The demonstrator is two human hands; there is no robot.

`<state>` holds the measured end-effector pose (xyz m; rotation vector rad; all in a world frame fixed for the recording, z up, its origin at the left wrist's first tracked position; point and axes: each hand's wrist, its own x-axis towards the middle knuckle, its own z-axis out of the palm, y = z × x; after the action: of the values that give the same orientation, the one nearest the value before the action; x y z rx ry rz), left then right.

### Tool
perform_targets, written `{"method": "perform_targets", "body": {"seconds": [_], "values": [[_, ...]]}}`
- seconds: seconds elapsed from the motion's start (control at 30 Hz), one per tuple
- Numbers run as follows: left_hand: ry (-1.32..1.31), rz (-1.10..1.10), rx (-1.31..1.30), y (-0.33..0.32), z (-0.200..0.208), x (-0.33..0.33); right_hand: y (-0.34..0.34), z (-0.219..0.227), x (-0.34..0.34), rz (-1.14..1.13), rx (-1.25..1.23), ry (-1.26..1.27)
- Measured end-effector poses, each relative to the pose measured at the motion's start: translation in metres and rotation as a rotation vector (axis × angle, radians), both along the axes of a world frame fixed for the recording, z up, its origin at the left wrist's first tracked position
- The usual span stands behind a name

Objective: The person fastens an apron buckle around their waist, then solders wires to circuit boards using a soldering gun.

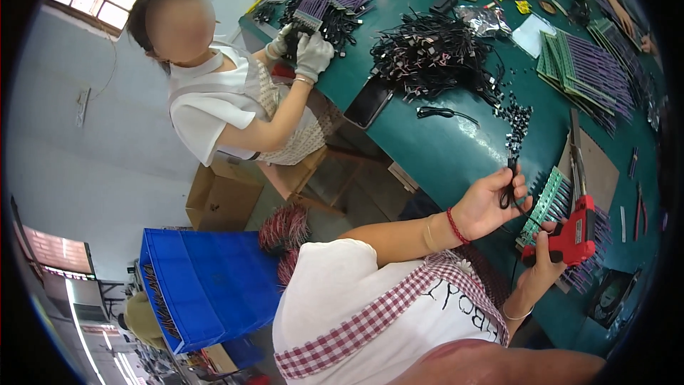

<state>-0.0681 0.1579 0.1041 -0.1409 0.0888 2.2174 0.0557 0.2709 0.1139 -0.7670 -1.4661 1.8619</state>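
My left hand [484, 207] is raised over the near table edge, thumb and fingers closed on a small looped black cable [506, 196]. The cable's upper end is near a scatter of small black-and-silver connectors [514, 125] on the tabletop. My right hand [543, 264] grips a red gun-shaped tool, apparently a glue gun [577, 234]. A long grey-and-black strip [577, 150] lies by the gun's upper end; whether it is joined to it, I cannot tell. Beneath the gun is a green circuit board panel [547, 203] with purple wires, partly hidden by hand and tool.
A big heap of black cables [434, 57] lies on the green table [420, 132], beside a black phone [369, 102] and one coiled cable [445, 113]. More green boards [570, 71] lie farther right. Pliers [640, 208] rest rightmost. A gloved co-worker [228, 100] handles boards across.
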Motion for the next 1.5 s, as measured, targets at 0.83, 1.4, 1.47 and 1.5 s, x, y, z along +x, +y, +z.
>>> {"method": "perform_targets", "body": {"seconds": [0.83, 1.4, 1.47, 1.5], "values": [[1.562, 0.173, -1.117, -0.025, 0.001, -0.013, 0.014, 0.008, 0.024, 0.005, 0.058, 0.056], [1.927, 0.411, -0.824, 0.012, 0.007, 0.010, -0.002, -0.007, 0.012, -0.081, 0.135, 0.008], [1.952, 0.420, -0.824, 0.014, 0.009, 0.010, 0.000, -0.009, 0.013, -0.087, 0.148, -0.030], [1.981, 0.425, -0.823, 0.015, 0.010, 0.012, 0.001, -0.009, 0.015, -0.079, 0.157, -0.039]]}}
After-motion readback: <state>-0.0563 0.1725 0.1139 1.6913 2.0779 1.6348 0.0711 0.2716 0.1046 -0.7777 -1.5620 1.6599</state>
